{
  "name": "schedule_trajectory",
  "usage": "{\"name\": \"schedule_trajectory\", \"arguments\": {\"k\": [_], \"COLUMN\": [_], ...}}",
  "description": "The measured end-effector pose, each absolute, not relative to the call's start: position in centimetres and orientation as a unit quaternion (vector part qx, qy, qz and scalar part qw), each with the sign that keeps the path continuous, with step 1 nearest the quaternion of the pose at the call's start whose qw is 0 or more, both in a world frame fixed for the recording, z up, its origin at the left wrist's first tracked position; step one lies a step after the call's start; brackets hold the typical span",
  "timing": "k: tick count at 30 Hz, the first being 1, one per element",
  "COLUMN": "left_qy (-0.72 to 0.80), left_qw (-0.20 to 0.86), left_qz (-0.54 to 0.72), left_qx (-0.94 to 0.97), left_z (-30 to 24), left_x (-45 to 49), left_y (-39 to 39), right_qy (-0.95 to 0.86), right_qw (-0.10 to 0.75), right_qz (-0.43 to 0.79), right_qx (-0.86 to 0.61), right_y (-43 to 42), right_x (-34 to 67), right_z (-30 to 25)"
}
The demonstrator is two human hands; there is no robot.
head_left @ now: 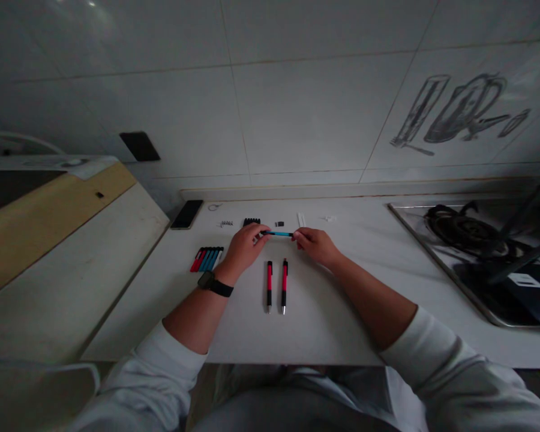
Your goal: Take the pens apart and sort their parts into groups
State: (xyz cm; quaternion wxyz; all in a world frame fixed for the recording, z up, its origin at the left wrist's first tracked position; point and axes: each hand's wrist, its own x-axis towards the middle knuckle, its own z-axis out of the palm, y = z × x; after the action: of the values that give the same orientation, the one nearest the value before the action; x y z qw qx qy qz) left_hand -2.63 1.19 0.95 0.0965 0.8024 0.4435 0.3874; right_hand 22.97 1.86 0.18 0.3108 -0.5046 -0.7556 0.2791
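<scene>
A blue and black pen (279, 234) is held level above the counter, between my two hands. My left hand (246, 245) pinches its black end, and my right hand (314, 243) grips the opposite end with the fingertips. Below them lie two red and black pens, the left pen (269, 287) and the right pen (285, 287), side by side with silver tips toward me. Left of my left hand is a row of red, blue and white pen barrels (207, 259). Beyond my hands lie black grips (252, 222), small springs (225, 223), small black pieces (279, 224) and thin white refills (301, 219).
A phone (187, 214) lies at the counter's back left, near a pale board-like box (72, 252). Small clear pieces (328, 218) sit at the back. A gas stove (468, 234) with a metal edge takes up the right side. The tiled wall (297, 120) bounds the back.
</scene>
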Motion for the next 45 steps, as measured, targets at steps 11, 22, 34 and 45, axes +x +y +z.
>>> {"name": "schedule_trajectory", "arguments": {"k": [11,22,34,45], "left_qy": [0.458,0.473,0.456,0.439], "left_qw": [0.096,0.123,0.102,0.077], "left_qz": [0.377,0.398,0.389,0.416], "left_qx": [0.799,0.776,0.794,0.793], "left_z": [1.3,1.2,1.6,2.2], "left_x": [-3.0,-3.0,-3.4,-3.2], "left_y": [1.5,1.6,1.5,1.3], "right_qy": [-0.751,-0.734,-0.721,-0.727], "right_qw": [0.318,0.366,0.376,0.357], "right_qz": [0.3,0.302,0.328,0.324], "right_qx": [-0.495,-0.486,-0.482,-0.489], "right_y": [1.8,1.5,2.0,1.9], "right_x": [22.9,22.8,22.7,22.6], "right_z": [0.5,0.4,-0.4,-0.5]}}
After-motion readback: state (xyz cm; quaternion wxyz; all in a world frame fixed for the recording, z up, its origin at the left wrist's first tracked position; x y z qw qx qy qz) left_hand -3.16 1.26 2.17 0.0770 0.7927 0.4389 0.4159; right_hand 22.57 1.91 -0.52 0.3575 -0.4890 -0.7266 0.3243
